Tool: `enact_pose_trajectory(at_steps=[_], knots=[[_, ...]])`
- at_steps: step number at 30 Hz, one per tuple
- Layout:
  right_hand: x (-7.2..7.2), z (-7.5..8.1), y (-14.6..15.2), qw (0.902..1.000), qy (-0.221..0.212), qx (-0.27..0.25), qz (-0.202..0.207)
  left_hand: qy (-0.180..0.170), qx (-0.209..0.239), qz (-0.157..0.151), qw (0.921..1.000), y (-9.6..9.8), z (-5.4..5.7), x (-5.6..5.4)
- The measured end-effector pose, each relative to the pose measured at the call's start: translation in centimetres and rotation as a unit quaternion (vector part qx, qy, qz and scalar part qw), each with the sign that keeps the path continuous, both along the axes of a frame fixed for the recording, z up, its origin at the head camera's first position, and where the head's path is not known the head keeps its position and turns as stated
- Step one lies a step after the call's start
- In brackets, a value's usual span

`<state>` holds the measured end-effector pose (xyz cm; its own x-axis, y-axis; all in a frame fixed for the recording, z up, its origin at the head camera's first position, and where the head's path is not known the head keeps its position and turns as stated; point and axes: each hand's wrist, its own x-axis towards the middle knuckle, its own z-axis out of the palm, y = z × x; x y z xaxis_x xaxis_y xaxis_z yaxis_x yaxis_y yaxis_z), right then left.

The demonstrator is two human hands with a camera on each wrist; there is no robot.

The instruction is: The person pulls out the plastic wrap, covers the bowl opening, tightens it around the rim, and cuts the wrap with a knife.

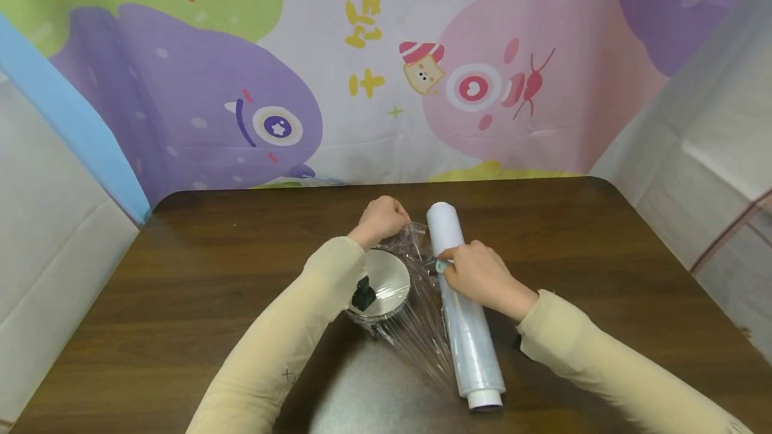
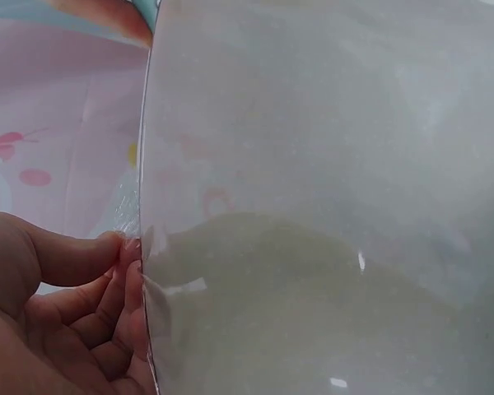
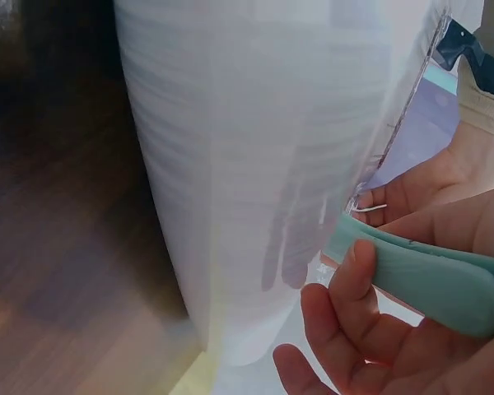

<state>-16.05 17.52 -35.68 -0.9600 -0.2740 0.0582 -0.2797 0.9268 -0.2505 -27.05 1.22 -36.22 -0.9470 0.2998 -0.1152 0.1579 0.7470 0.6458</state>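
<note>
A long roll of cling film [image 1: 473,347] lies on the table, and a wrinkled sheet of film [image 1: 422,323] stretches from it to a round white bowl [image 1: 392,280] on its left, covering the bowl. My left hand [image 1: 386,218] is beyond the bowl, pinching the bunched far edge of the film between thumb and fingers. Over the roll, my right hand [image 1: 479,274] grips a small teal cutter [image 3: 420,280], its tip against the film edge beside the roll. The blade cannot be made out. In the left wrist view a pale glossy surface [image 2: 329,164] fills most of the picture.
The brown wooden table [image 1: 199,273] extends to both sides and behind the hands. A printed cartoon curtain [image 1: 374,139] hangs along its back edge. A dark wrist camera [image 1: 364,295] hangs in front of the bowl, under the left sleeve.
</note>
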Motion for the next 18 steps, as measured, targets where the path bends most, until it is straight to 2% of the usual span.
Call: enact_pose_trajectory(at_steps=[8,12,18], knots=[[1.6,0.3,0.1,0.9972,-0.067,-0.031,-0.008,0.026,0.002,0.033,0.9991,-0.2,0.2,-0.2],[2.7,0.2,0.1,0.9972,-0.067,-0.032,-0.002,0.032,0.001,0.036,0.9989,-0.2,0.2,-0.2],[4.1,0.3,0.2,0.9986,-0.043,-0.028,0.008,0.032,-0.001,0.036,0.9989,-0.1,0.2,-0.2]])
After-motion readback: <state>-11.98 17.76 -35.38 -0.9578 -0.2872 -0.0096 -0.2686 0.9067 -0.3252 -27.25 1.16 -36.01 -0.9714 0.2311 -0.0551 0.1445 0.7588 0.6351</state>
